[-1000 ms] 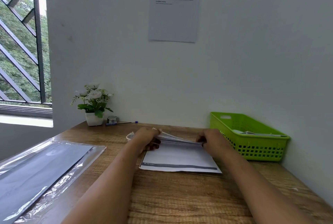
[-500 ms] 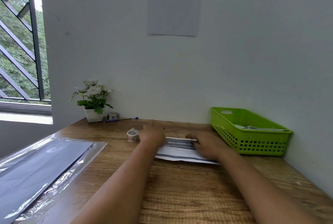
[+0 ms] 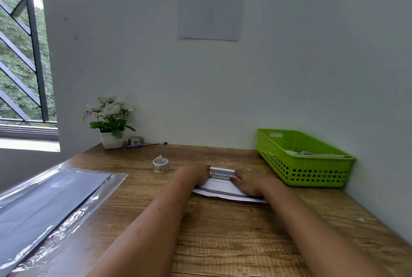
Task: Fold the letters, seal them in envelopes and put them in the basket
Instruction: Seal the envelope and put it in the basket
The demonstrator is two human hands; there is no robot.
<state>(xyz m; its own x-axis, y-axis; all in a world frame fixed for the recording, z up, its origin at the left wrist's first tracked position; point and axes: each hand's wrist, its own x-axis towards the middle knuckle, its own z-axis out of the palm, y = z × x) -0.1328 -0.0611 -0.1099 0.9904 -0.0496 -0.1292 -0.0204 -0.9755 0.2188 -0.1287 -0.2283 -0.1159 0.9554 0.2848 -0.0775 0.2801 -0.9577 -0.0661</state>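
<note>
Letter (image 3: pixel 219 185), one, under two hands (image 3: pixel 197 175) (image 3: pixel 250 182)

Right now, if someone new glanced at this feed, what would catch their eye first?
First, the left hand and right hand pressing flat on the folded letter at the middle of the desk. Next comes the bright green basket at the far right, with some paper inside. Then there is the shiny plastic packet of dark sheets at the near left.

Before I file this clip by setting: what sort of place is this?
Probably a home or office desk corner: a wooden table, a printed sheet on the wall, a green basket holding papers.
</note>
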